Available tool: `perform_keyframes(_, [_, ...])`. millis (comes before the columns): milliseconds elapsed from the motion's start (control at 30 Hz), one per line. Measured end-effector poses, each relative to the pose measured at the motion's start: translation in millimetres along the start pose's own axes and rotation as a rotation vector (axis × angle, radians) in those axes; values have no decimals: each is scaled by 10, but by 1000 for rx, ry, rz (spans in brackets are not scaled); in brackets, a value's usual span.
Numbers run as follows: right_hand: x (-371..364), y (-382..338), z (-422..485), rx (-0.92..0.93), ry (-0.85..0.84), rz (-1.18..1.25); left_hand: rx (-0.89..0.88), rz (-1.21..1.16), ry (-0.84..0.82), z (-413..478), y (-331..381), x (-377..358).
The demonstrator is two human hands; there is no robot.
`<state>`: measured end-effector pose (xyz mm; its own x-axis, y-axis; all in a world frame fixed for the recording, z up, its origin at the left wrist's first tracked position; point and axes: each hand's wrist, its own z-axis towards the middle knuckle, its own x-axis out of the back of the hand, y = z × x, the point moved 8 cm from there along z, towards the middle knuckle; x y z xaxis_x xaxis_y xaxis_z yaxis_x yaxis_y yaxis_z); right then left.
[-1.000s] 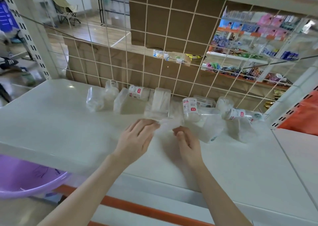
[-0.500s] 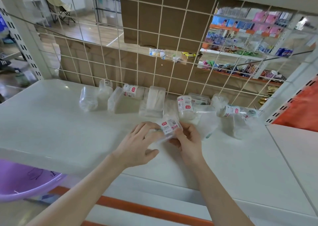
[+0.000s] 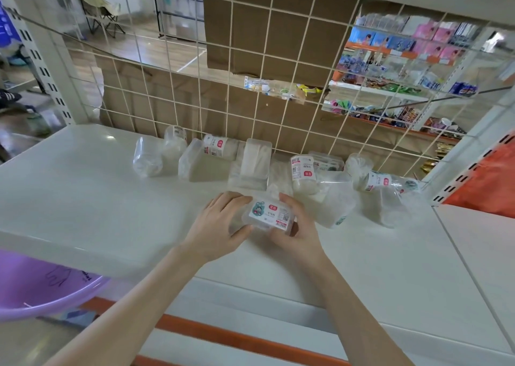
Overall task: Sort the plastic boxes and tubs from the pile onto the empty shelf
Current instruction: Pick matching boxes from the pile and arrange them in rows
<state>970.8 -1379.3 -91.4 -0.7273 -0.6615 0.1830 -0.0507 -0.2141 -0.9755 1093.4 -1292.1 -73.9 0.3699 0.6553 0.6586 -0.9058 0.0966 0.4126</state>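
A white shelf (image 3: 83, 198) bears a row of clear plastic tubs (image 3: 250, 162).

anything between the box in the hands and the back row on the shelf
Nothing visible. The left hand and right hand hold the box close in front of the row of clear tubs along the wire grid, with no other thing between them.

Both bare forearms extend forward from the lower edge and converge. Left hand (image 3: 220, 226): fingers curled over the left end of a small clear box (image 3: 267, 215), thumb at its near edge. Right hand (image 3: 299, 227): fingers wrapped round the right end, thumb against the near side.
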Motion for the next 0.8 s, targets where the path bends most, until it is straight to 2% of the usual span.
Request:
perform_keyframes(200, [-15, -29, 60, 2, -3, -435, -31, -44, -55, 26, 12, 16])
perform_keyframes(300, [-23, -51, 40, 10, 28, -552, 194, -101, 56, 124, -176, 210])
perform_keyframes(433, [-46, -26, 4, 28, 65, -749, 433, 63, 222, 242, -553, 510])
perform_keyframes(533, [-48, 27, 7, -3, 51, -804, 581, 107, 211, 306, -826, 585])
perform_keyframes(700, [-29, 17, 13, -25, 20, -853, 766, 69, 91, 266, -1120, 440])
perform_keyframes(800, [-56, 1, 7, -30, -22, -871, 814, 183, 50, 250, -1168, 454])
